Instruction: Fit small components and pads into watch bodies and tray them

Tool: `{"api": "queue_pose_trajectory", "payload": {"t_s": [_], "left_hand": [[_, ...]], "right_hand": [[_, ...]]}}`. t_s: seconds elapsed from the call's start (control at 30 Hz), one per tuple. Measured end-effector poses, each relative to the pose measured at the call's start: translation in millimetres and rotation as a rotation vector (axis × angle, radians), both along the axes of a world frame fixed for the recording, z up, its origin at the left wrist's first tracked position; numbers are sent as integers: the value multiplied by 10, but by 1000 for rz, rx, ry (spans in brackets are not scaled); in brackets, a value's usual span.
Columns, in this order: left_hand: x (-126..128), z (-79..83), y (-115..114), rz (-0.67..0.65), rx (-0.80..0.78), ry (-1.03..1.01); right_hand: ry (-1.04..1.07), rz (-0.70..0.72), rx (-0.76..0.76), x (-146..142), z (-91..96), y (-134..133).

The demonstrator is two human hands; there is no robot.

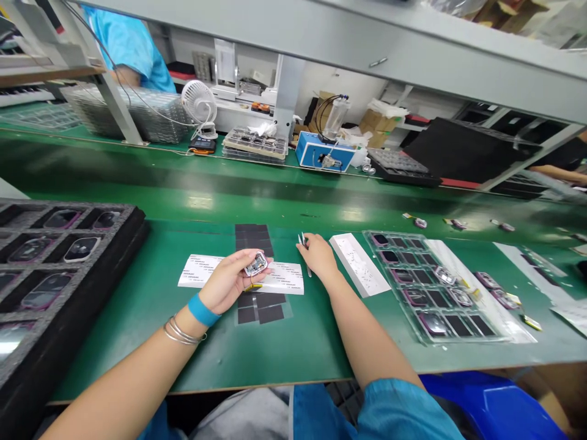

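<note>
My left hand (227, 280) is closed around a small watch body (255, 263), its inner electronics facing up. A yellow piece (254, 287) shows just below the fingers. Under this hand lies a white printed strip (285, 280), crossing a sheet of black rectangles (252, 234). To the right, my right hand (320, 255) is closed on metal tweezers (301, 240), whose two tips point away from me. Beside that hand is a long white block (360, 264) with small dark specks on top.
At left stands a black foam tray (137, 223) holding watch parts. On the right lies a clear plastic tray (415, 318) with cases and black pieces; several watch bodies (488, 280) lie beyond. Behind are a white fan (199, 101), a blue box (316, 150) and a co-worker's blue sleeve (132, 46).
</note>
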State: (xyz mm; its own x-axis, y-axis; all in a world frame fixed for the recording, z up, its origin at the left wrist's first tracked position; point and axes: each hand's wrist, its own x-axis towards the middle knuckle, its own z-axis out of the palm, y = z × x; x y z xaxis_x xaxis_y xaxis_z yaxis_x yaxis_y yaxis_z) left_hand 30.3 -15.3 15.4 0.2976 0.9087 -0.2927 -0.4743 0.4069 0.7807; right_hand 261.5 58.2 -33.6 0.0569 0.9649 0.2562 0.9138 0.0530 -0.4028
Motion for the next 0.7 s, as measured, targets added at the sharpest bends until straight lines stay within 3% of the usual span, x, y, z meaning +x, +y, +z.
{"api": "queue_pose_trajectory", "payload": {"t_s": [0.2,0.5,0.7], "left_hand": [[-21,4,22,8,-66,-62],[-44,-27,37,-22,-6,-70],[-44,31,21,-26,-14,-61]], "right_hand": [[141,50,57,142,5,-24],[743,40,261,107,257,-100],[1308,119,64,164,269,-59]]}}
